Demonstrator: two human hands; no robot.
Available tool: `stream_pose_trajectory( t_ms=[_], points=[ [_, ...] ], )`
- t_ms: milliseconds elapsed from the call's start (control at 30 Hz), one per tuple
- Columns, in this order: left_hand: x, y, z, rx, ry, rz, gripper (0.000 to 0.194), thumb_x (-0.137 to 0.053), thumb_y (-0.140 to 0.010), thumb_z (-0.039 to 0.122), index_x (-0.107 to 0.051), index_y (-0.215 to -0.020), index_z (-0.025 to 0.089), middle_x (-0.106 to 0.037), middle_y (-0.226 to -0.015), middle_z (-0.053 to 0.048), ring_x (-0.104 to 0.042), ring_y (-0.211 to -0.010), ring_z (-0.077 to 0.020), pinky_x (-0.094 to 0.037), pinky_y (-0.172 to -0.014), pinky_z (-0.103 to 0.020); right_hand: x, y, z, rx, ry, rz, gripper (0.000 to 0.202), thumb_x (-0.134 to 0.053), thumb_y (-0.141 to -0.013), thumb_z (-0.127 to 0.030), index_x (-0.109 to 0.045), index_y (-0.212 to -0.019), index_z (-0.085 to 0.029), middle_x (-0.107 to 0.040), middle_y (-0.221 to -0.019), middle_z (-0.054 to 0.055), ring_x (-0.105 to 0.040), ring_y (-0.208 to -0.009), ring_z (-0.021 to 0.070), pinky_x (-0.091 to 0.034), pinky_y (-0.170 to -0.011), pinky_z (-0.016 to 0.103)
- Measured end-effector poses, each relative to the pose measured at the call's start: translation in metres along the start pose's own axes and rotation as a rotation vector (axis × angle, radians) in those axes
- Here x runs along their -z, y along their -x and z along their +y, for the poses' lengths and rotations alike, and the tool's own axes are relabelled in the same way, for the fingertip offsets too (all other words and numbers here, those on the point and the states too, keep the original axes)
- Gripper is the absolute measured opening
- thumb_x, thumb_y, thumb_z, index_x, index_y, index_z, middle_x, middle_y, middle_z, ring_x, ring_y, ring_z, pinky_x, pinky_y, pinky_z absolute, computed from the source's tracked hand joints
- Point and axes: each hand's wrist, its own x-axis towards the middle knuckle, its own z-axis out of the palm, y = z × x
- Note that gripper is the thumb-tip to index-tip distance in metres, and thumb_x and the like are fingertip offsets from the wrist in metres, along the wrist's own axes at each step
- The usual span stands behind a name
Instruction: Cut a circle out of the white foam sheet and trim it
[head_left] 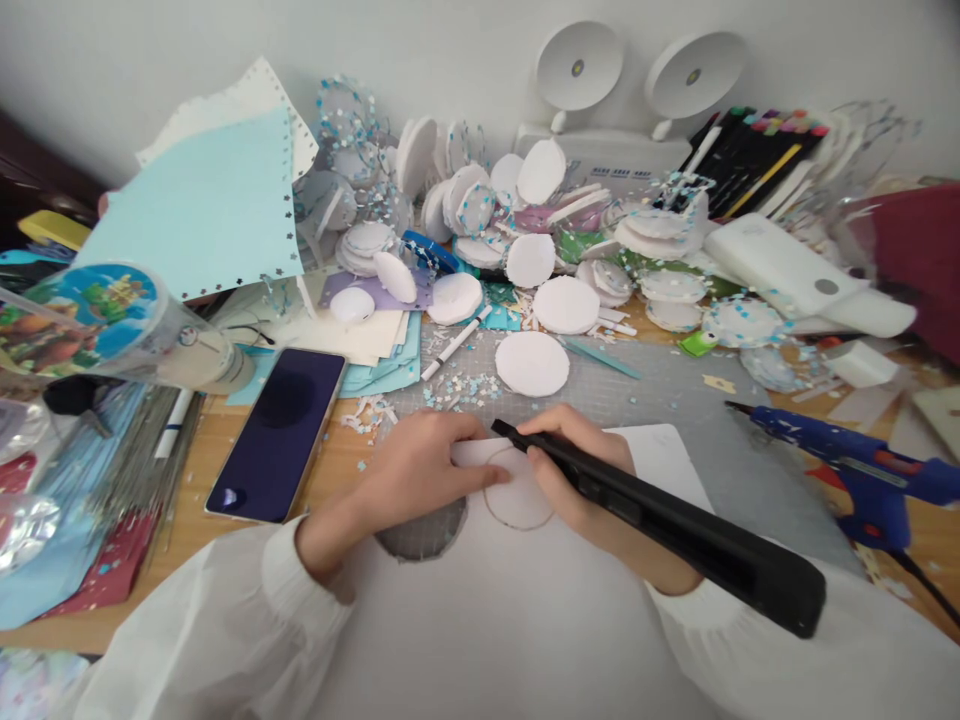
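Note:
A black pen-like tool point(660, 515) with a long thick body is gripped in my right hand point(574, 460), its tip at the upper edge of a drawn circle point(517, 525). That circle is marked on a large white sheet point(480, 620), which has a round cut-out at its left showing the grey mat point(424, 535). My left hand point(420, 465) presses on the sheet, thumb inside the circle and fingers at the sheet's top edge, holding nothing up. Just beyond the hands lies a white disc point(532, 364).
Left are a phone point(277, 435), a plastic cup point(180, 345) and wires. White discs point(566, 304) and decorated pieces crowd the back. A blue glue gun point(862, 470) lies right, with a white device point(802, 275) behind it. A white marker point(456, 343) lies ahead.

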Motion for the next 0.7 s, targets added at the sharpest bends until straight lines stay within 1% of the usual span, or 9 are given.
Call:
stream_pose_trajectory(
  t_ms=[333,500,700],
  points=[
    [0.0009,0.0,-0.0008,0.0,0.028,-0.014,0.03,-0.062,-0.077,0.05,-0.059,-0.073,0.02,-0.052,-0.063,0.004,-0.046,-0.06,-0.0114,-0.026,-0.053,-0.023,0.0028,0.0007,-0.001,-0.005,-0.019,-0.007,0.008,-0.051,-0.082,-0.018,-0.054,-0.089,-0.022,-0.058,-0.069,-0.002,-0.053,-0.06,0.0123,-0.038,-0.054,0.023],
    [0.001,0.0013,-0.0002,0.001,0.027,-0.014,0.03,-0.062,-0.076,0.05,-0.06,-0.074,0.021,-0.053,-0.063,0.005,-0.046,-0.061,-0.0115,-0.026,-0.054,-0.023,0.0037,0.0006,0.0001,0.006,-0.006,-0.012,0.009,-0.051,-0.082,-0.018,-0.054,-0.089,-0.022,-0.061,-0.074,0.0,-0.057,-0.068,0.0146,-0.04,-0.058,0.024],
    [0.0003,0.0011,0.0002,0.002,0.021,-0.005,0.03,-0.062,-0.077,0.05,-0.06,-0.074,0.02,-0.052,-0.063,0.004,-0.045,-0.06,-0.0112,-0.026,-0.054,-0.024,0.0056,0.0007,-0.0003,0.017,-0.004,-0.007,0.008,-0.051,-0.082,-0.019,-0.055,-0.088,-0.022,-0.058,-0.069,-0.001,-0.054,-0.062,0.0133,-0.039,-0.054,0.024]
  ],
)
